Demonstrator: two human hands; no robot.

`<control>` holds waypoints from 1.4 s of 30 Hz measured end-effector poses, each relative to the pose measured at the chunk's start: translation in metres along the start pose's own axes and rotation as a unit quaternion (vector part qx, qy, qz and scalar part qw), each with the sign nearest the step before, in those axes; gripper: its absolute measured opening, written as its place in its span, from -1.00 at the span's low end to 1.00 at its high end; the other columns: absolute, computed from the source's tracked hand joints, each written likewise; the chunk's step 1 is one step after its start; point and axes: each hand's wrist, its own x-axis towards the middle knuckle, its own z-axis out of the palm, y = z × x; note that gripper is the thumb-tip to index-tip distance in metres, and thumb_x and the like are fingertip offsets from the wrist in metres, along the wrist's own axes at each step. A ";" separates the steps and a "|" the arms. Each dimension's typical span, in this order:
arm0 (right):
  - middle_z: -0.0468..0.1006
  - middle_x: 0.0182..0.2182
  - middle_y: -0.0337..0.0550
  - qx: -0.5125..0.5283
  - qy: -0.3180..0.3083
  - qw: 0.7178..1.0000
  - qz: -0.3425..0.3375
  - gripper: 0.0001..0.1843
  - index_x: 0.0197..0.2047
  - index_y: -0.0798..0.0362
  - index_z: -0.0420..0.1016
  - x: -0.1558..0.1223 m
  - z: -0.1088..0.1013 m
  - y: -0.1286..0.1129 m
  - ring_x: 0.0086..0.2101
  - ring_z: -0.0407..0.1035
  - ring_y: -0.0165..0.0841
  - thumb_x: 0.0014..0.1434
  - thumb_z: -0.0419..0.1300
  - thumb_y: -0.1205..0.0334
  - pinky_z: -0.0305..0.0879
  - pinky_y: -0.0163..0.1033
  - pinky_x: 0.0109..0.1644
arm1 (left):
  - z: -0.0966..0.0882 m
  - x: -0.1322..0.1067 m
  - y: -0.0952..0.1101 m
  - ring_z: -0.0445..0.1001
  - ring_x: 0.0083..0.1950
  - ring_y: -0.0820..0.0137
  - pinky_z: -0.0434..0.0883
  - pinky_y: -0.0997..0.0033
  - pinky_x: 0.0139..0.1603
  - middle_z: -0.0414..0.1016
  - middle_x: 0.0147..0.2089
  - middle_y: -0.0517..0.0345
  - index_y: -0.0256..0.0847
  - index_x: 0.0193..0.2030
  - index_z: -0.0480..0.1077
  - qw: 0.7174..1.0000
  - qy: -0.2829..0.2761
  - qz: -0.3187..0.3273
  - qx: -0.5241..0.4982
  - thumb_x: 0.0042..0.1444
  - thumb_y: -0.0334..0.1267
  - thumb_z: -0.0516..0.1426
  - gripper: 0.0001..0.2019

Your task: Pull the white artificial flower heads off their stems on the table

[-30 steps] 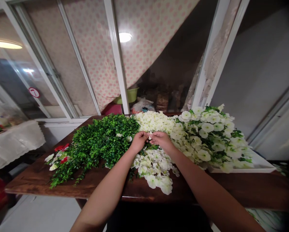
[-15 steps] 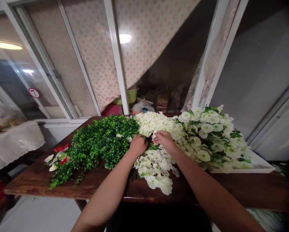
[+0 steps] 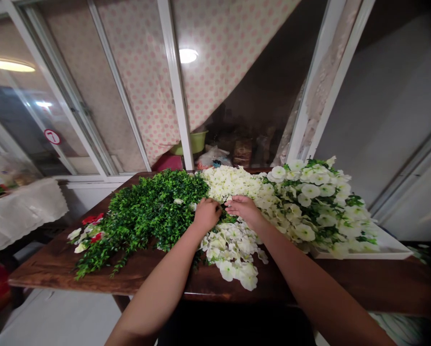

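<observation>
My left hand (image 3: 207, 214) is closed with curled fingers at the right edge of a heap of green leafy sprigs (image 3: 157, 206). What it pinches, if anything, is too small to make out. Facing it, my right hand (image 3: 243, 208) has thumb and fingers pinched together on a small white flower (image 3: 229, 202), mostly covered by the fingers. Just beyond both hands lies a bed of small cream-white blossoms (image 3: 233, 181). Larger white artificial flowers (image 3: 233, 250) spread over the table below the hands.
The dark wooden table (image 3: 146, 274) carries a big bunch of white flowers (image 3: 312, 192) at right, partly over a white tray (image 3: 384, 252). Red and white flowers (image 3: 92, 226) lie at the left end. Behind stands a window with a dotted curtain (image 3: 222, 62). A cloth-covered table (image 3: 24, 206) is far left.
The fingers of my left hand have curled and turned slightly toward the right hand. My right hand has shifted a touch left. The flowers lie as before.
</observation>
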 end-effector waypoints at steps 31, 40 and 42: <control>0.48 -0.53 -0.23 0.051 -0.127 0.990 -0.034 -0.73 -0.46 0.03 0.42 -0.010 0.013 -0.014 -0.50 0.38 -0.36 -0.06 0.33 0.03 0.34 -0.24 -0.35 | -0.009 0.008 0.012 0.04 -0.59 0.50 0.00 0.43 -0.56 0.06 -0.61 0.24 -0.16 -0.62 0.06 0.805 -0.122 -0.042 -0.578 0.01 -0.18 -0.01 -0.74; 0.37 -0.55 -0.29 0.039 -0.135 0.989 -0.049 -0.75 -0.49 0.03 0.37 -0.017 0.013 -0.020 -0.51 0.32 -0.40 -0.02 0.31 0.08 0.25 -0.27 -0.37 | -0.016 0.006 0.021 0.00 -0.62 0.55 -0.02 0.48 -0.60 -0.07 -0.62 0.30 -0.16 -0.62 0.00 0.720 -0.163 -0.118 -0.664 -0.08 -0.16 0.07 -0.71; 0.36 -0.55 -0.29 0.049 -0.139 0.988 -0.053 -0.75 -0.49 0.04 0.37 -0.017 0.013 -0.020 -0.52 0.31 -0.40 -0.02 0.31 0.09 0.24 -0.25 -0.37 | -0.017 0.005 0.021 0.00 -0.63 0.56 -0.01 0.48 -0.61 -0.07 -0.62 0.31 -0.16 -0.63 0.00 0.713 -0.167 -0.115 -0.671 -0.07 -0.18 0.07 -0.71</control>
